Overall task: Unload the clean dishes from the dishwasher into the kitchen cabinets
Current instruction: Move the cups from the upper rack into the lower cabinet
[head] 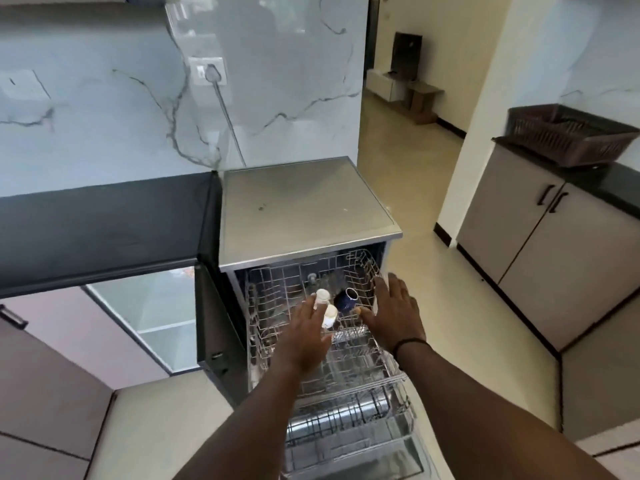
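The dishwasher [304, 206] stands open with its upper wire rack [277, 285] pulled out. In the rack sit two white cups [323, 295] and a dark blue mug [346, 299] lying on its side. My left hand [304, 337] reaches over the rack, fingers straight, its fingertips at the white cups. My right hand [394, 313] hovers over the rack's right side, fingers spread, just right of the blue mug. Neither hand holds anything. The lower rack [346, 417] shows below, above the lowered door.
A black counter [104, 223] runs left of the dishwasher, with a glass-fronted cabinet [156, 317] under it. Grey cabinets [540, 258] stand to the right under a black counter bearing a brown basket [568, 136]. A doorway opens beyond onto tiled floor.
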